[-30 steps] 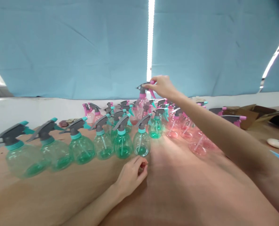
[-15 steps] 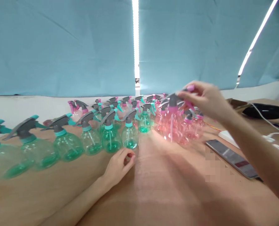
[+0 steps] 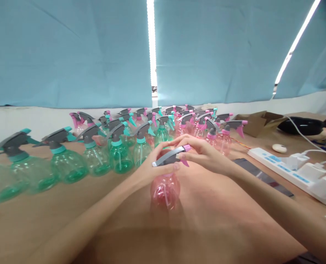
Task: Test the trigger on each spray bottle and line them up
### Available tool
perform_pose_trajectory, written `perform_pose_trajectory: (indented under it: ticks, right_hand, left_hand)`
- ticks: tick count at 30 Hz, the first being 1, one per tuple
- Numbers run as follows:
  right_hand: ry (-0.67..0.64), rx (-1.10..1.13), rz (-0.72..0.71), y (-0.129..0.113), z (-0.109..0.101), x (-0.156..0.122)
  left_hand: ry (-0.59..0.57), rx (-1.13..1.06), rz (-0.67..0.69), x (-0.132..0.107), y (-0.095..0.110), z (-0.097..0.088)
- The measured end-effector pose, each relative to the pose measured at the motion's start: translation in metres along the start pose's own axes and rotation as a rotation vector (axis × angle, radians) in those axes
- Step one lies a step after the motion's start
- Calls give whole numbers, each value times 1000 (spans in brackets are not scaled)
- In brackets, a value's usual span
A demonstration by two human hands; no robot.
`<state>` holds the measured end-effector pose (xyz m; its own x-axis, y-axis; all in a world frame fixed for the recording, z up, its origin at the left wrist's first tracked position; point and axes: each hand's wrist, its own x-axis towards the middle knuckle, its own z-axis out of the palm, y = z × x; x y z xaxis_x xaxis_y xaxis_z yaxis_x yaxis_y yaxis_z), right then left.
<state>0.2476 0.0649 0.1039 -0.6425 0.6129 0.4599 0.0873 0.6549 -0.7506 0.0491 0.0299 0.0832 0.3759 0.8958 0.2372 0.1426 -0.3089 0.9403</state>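
A pink spray bottle (image 3: 165, 192) with a grey and pink trigger head stands upright in front of me, between both hands. My left hand (image 3: 149, 165) wraps round its neck and the back of the spray head. From the right, my right hand (image 3: 198, 152) grips the front of the head by the pink nozzle and trigger. Just left of my left hand stands a green spray bottle (image 3: 141, 148), one of a row. Behind my right hand are more pink spray bottles (image 3: 223, 141).
Several green bottles (image 3: 68, 165) line the left side. On the right lie a phone (image 3: 258, 174), a white power strip (image 3: 281, 168) with plugs, a small white round object (image 3: 279, 148), a brown paper bag (image 3: 258, 123) and a black case (image 3: 300, 125). A blue curtain (image 3: 97, 55) hangs behind.
My right hand has brought the pink spray bottle from the back group to the near middle of the table. My left hand has risen from the table and closed on it.
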Motion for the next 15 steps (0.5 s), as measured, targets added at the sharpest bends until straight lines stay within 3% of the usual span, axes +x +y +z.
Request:
perform_pose_trajectory:
  ticks: [5, 11, 15]
  right_hand:
    - [56, 28, 0, 6, 13, 5]
    - [202, -262, 6, 10, 43, -5]
    - [256, -363, 11, 29, 58, -25]
  left_hand:
    - [-106, -186, 44, 3, -4, 0]
    - [-11, -111, 54, -9, 5, 4]
    - [52, -46, 60, -19, 5, 0]
